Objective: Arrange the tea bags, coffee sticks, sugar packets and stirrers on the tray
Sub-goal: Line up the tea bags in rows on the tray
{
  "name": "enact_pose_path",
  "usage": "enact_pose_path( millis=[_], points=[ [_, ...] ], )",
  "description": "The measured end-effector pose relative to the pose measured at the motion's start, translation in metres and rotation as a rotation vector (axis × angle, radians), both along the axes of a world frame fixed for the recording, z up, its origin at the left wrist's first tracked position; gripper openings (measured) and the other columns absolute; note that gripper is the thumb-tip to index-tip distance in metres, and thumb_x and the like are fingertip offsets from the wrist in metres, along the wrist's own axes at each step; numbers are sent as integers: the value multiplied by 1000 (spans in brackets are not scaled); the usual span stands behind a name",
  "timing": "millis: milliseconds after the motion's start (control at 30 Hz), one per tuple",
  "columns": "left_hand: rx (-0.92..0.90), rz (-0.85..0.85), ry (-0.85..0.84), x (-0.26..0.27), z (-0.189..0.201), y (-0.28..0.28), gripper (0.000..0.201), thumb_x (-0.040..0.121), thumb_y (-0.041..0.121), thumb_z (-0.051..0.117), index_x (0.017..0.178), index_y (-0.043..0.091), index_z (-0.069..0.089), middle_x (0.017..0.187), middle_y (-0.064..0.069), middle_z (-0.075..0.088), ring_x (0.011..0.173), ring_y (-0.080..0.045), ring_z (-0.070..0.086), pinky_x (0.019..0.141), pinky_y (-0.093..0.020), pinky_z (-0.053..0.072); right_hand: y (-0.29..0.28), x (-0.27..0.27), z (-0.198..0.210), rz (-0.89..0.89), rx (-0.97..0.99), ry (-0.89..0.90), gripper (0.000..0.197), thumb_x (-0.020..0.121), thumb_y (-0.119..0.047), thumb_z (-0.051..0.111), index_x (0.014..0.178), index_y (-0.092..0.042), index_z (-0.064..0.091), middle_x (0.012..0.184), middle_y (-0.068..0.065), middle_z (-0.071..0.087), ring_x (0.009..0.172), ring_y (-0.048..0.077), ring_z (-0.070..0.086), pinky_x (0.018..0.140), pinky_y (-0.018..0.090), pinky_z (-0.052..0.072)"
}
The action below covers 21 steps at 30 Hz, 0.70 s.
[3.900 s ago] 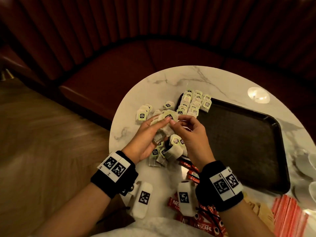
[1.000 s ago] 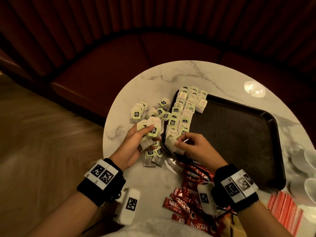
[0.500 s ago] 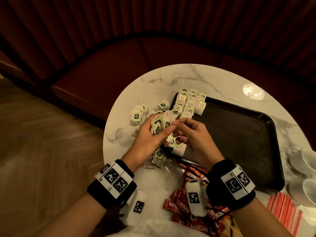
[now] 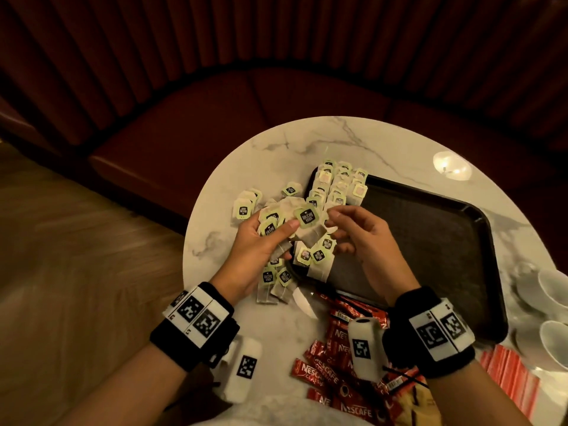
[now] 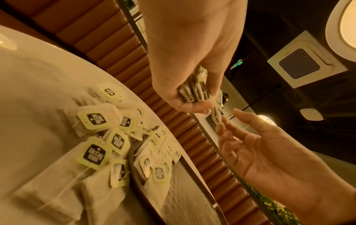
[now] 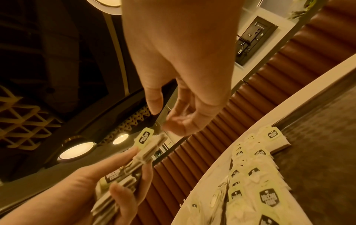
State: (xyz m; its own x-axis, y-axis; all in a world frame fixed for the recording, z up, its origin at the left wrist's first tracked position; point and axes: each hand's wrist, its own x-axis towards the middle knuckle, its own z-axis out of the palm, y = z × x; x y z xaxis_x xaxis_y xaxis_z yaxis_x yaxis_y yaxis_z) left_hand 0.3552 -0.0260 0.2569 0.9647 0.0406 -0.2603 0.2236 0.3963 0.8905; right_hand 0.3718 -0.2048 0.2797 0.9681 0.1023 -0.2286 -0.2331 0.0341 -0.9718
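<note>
The person's left hand [image 4: 255, 250] is gripping a stacked bundle of tea bags [image 4: 295, 222], thumb lying across the top bag, fingers curled underneath; the left wrist view is showing the bundle [image 5: 196, 89] edge-on, clamped between thumb and fingers. The right hand [image 4: 365, 241] is hovering just beside the bundle, fingers loosely bent, fingertips [image 4: 333, 215] meeting the bundle's right edge; whether they are pinching a bag or only touching it I cannot tell, since the right wrist view is showing the fingers [image 6: 179, 123] slightly curled just above the stack [image 6: 146, 150] with a blur at the tips. Both hands are hanging above the left edge of the black tray [image 4: 445, 241], which is sitting on the round marble table [image 4: 276, 146]. A row of tea bags [image 4: 338, 186] is standing packed along the tray's far left side. Loose tea bags [image 4: 246, 207] are lying scattered on the table left of the tray, and more [image 4: 276, 281] are lying under the left hand, some overlapping the tray rim. Red coffee sticks [image 4: 325, 373] are lying in a heap at the table's near edge, below the tray. Red-striped packets [image 4: 513, 376] are lying at the near right, beside white cups [image 4: 553, 290].
</note>
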Motion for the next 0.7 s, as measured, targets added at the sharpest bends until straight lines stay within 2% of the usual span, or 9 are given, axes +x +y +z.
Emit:
enact_pose_path(
  millis=[67,167,367,433,567,700],
  points=[
    [-8,-7,-4,0,2,-1,33,87,9,66,119,6,63,107,-8,74,84,-17,72,58,-24,55,0,-1,-3,82,-1,32,24,85,-21,68,106,-9,70,92,4,70,77,11,64,65,23,55],
    [-12,-20,2,1,5,-3,30,89,12,65,118,8,63,106,-6,74,82,-15,72,52,-21,53,0,-5,-4,105,42,59,18,86,-11,68,103,-6,70,84,7,71,75,15,66,73,23,57],
    [-89,-22,77,3,8,1,27,93,22,60,117,9,63,102,-7,74,79,-15,71,54,-23,54,-10,4,-9,-63,202,124,18,88,2,62,105,1,67,89,10,74,73,12,69,70,18,57],
    [-96,-10,112,4,5,4,20,94,18,60,112,12,63,99,-5,74,78,-15,72,55,-24,53,-21,15,-14,-164,248,146,18,90,3,59,105,0,67,91,9,75,76,11,71,67,17,57],
    [-91,13,154,6,1,6,12,93,10,60,102,16,62,87,2,76,75,-15,71,53,-24,52,-54,52,-44,-364,191,168,18,92,3,59,108,-2,65,105,13,71,82,11,72,70,15,56],
    [-93,11,180,8,-3,5,15,92,10,60,106,15,62,90,-1,76,81,-20,71,51,-24,52,-74,86,-81,-433,-23,230,27,91,-6,66,117,0,64,96,8,70,77,12,68,66,21,57]
  ],
)
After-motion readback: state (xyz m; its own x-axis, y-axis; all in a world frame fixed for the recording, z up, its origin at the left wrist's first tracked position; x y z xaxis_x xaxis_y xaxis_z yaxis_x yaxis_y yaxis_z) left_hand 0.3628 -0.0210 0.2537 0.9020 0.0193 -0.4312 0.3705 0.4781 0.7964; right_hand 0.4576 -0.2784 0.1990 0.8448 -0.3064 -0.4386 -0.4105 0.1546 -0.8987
